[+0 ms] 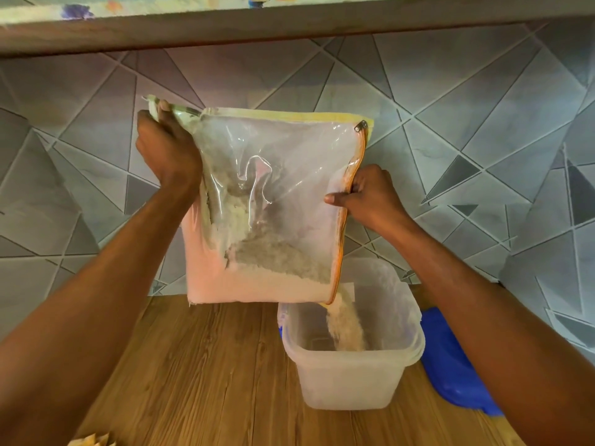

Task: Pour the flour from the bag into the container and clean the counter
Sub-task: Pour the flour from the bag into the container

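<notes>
A clear plastic zip bag (270, 201) with an orange zipper edge hangs tilted above the wooden counter (199, 375), and pale flour (346, 326) streams from its lower right corner into the translucent square plastic container (351, 378) standing on the counter. The left hand (165, 149) grips the bag's upper left corner in a closed fist, while the right hand (370, 194) pinches the zipper edge midway down, thumb pressed against the plastic. A blue lid (450, 365) lies just right of the container, before a grey geometric tiled wall (483, 123).

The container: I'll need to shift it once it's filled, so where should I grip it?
Grip the container under its flared rim on the left and near sides, hands coming from above. Those sides are free; the blue lid lies against its right side.
</notes>
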